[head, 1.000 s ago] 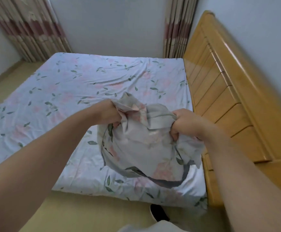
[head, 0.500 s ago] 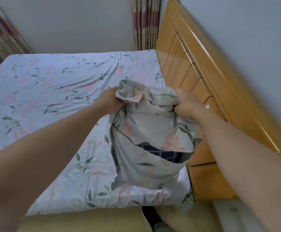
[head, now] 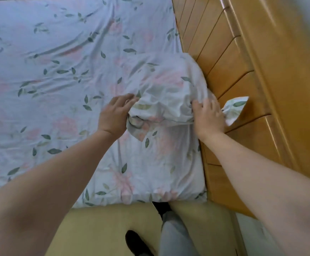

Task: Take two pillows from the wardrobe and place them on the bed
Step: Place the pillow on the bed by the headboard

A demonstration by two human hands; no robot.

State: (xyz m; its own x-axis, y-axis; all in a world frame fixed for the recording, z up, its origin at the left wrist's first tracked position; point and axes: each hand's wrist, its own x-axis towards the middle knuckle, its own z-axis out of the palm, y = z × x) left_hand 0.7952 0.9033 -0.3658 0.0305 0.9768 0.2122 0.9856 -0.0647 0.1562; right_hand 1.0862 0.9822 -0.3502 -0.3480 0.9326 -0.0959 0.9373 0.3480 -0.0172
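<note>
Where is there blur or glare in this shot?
Head view: motion blur softens the left hand and the pillow; bright glare streaks run down the glossy headboard; its slats bow from wide-angle distortion; light is soft, shadows faint.

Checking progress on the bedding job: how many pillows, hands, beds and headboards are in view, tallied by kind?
Pillows: 1, the pillow
Hands: 2, the left hand and the right hand
Beds: 1, the bed
Headboards: 1, the headboard
Total: 5
</note>
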